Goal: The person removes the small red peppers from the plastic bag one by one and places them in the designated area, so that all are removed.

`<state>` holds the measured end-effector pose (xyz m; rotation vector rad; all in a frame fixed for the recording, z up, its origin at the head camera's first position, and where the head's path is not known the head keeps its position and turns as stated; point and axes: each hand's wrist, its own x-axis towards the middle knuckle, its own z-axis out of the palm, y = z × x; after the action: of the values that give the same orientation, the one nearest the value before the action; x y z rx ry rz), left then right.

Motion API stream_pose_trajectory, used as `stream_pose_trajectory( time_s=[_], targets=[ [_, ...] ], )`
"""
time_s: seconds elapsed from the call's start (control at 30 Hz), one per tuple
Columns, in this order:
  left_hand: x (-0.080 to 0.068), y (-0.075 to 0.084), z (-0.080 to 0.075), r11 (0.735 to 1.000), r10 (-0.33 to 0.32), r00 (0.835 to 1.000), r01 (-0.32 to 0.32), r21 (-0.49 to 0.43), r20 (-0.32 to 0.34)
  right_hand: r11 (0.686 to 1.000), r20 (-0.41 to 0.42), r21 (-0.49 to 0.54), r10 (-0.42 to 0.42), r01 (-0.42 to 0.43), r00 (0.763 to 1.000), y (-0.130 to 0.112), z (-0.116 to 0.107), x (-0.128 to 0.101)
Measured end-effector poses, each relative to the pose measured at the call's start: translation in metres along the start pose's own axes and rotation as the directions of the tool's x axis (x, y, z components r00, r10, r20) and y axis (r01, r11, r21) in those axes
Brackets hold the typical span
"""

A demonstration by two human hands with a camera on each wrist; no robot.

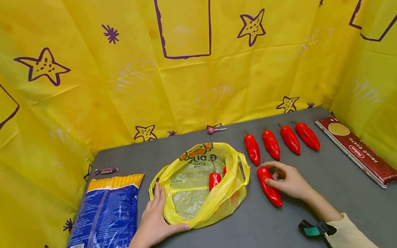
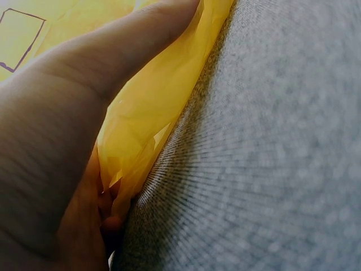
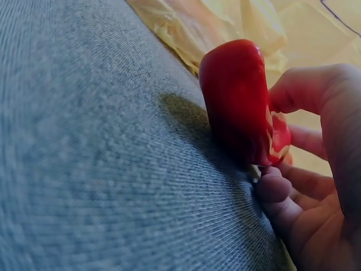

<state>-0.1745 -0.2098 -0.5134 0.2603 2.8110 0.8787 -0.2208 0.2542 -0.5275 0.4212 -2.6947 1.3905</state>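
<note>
A yellow plastic bag (image 1: 229,197) stands with its mouth spread, red peppers (image 1: 214,180) showing inside. My left hand (image 1: 156,224) rests against its left end, thumb stretched along the front side and fingers up the left side. In the left wrist view the thumb (image 2: 152,28) lies along the yellow plastic. Right of the bag, my right hand (image 1: 289,181) holds a red pepper (image 1: 270,188) between thumb and fingers. The right wrist view has this pepper (image 3: 234,96) close over the grey table, its shadow beneath.
Several more red peppers (image 1: 271,145) lie in a row behind my right hand. A blue and yellow packet (image 1: 109,225) is at left, with a purple-wrapped candy (image 1: 106,171) behind it. A lollipop (image 1: 215,129) lies at the back edge, a dark red packet (image 1: 358,150) at right.
</note>
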Motion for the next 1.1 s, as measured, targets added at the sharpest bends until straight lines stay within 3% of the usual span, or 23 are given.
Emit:
stream_pose_trajectory(
  time_s=[0.83,1.1],
  targets=[
    [-0.0001,-0.0011,0.0012,1.0,0.006,1.0,-0.006,0.014,-0.011,1.0,-0.021,-0.001,0.008,-0.008,1.0,-0.0034,0.0013,-0.0037],
    [0.0,-0.0002,0.0007,1.0,0.009,1.0,-0.009,0.015,-0.01,0.997,-0.076,0.062,-0.041,0.046,0.996,-0.003,0.0011,-0.0032]
  ],
)
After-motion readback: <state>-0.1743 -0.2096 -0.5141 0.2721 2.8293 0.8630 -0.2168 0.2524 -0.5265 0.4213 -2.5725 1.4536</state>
